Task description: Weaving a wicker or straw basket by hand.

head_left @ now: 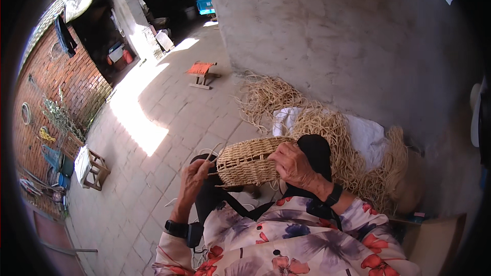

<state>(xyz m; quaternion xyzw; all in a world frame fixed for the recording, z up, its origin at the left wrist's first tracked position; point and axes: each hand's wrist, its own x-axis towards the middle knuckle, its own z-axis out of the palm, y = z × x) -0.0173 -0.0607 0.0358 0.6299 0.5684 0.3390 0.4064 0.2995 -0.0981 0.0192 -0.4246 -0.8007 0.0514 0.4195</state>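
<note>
A woven straw basket (246, 172), oblong and pale tan, rests over my lap between my knees. A dark row of gaps runs along its weave. My right hand (294, 164) is closed on the basket's right end, fingers bent over its edge. At the left end, my left hand (193, 175) is closed on a pale straw cord (210, 154), whose free end sticks up past the fingers. Where that cord enters the weave is too small to tell.
Loose straw cords (327, 130) lie heaped on white sacking (365, 140) along the grey wall (327, 36). An orange-topped folding stool (202, 69) stands ahead on the paved floor (169, 166). A wooden stool (92, 168) with a white cover is at the left.
</note>
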